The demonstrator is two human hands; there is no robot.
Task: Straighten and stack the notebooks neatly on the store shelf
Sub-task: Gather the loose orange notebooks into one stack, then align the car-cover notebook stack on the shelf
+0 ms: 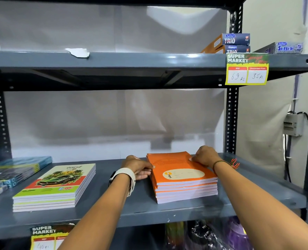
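A stack of several orange notebooks [178, 170] lies on the grey metal shelf [113, 201], right of centre. My left hand [138, 167] grips the stack's left edge, fingers curled against its side and thumb on top. My right hand [206, 156] holds the far right corner, fingers curled over the top cover. To the left sits a neat stack of notebooks with a green car cover [59, 184]. Further left, blue-covered notebooks [14, 168] lie in a looser, skewed pile at the shelf's edge.
Slotted uprights [231, 120] frame the bay. The upper shelf [131, 59] carries pen boxes [234, 42] and a yellow price tag [247, 69]. Another price tag [46, 237] hangs below. Plastic-wrapped goods [203, 235] fill the lower shelf. An electrical box [293, 125] is on the wall.
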